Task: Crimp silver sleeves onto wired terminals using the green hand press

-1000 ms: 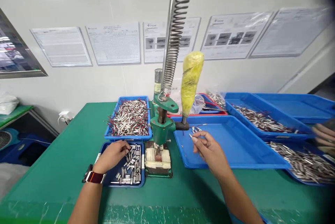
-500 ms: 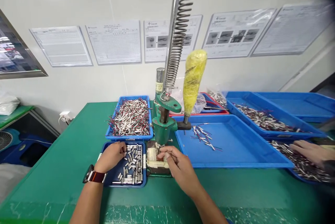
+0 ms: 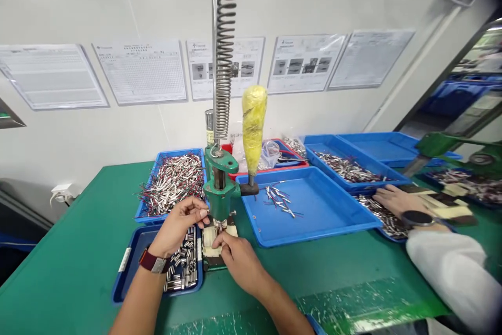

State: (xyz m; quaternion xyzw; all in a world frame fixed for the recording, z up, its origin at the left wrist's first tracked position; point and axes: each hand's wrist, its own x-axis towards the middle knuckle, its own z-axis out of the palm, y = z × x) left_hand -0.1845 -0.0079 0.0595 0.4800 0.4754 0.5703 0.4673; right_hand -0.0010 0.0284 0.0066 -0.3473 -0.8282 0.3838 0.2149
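A green hand press [image 3: 220, 188] with a tall spring and a yellow-wrapped handle [image 3: 254, 128] stands at the centre. My left hand [image 3: 188, 220] is pinched just left of the press head, above a dark blue tray [image 3: 131, 262] of short metal tubes; what its fingertips hold is too small to name. My right hand [image 3: 237, 259] has its fingers curled at the press base [image 3: 214, 257], under the ram; its fingertips are closed, and anything between them is hidden. Behind my left hand, a blue tray [image 3: 140, 209] holds a heap of wired metal parts.
Right of the press lies a large blue tray [image 3: 314, 215] with several wired parts. Red and blue trays stand behind it. Farther right, another person's hand [image 3: 403, 203] rests at a tray of metal parts, near a second green press [image 3: 447, 147]. Papers hang on the wall.
The view has turned right. My left hand has risen out of the tube tray and moved right, towards the press head. My right hand stays at the base, fingers more curled.
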